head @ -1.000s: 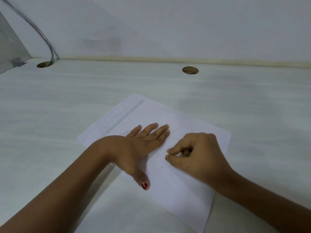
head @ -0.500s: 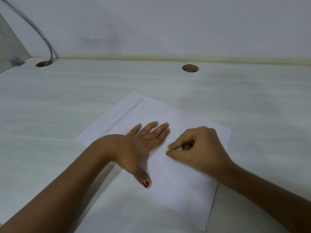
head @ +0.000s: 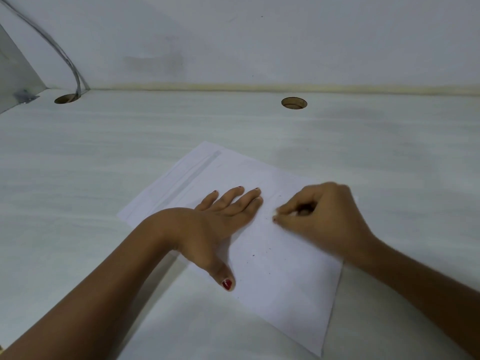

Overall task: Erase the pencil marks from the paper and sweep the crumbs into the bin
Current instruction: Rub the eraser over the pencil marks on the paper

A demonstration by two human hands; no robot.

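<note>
A white sheet of paper lies on the pale desk, about in the middle between the left and right edges and closer to the near edge than to the far one. It is turned at an angle, so one corner points to the far edge and another one to the near right. A faint grey stripe runs along its far left side.

The left hand lies flat on the paper with the palm down. Its fingers are straight and close together, and the thumb, with a red nail, is spread toward the near edge.

The right hand is on the right part of the paper, just beside the left fingertips but apart from them. Its fingers are curled and pinch a small dark object against the sheet. The object is mostly hidden and blurred, so I cannot tell what it is.

Some tiny dark crumbs are on the paper between the two hands.

Near the far edge there is a round hole in the desk, and a second hole is at the far left corner, where a grey cable goes down along the white wall.
</note>
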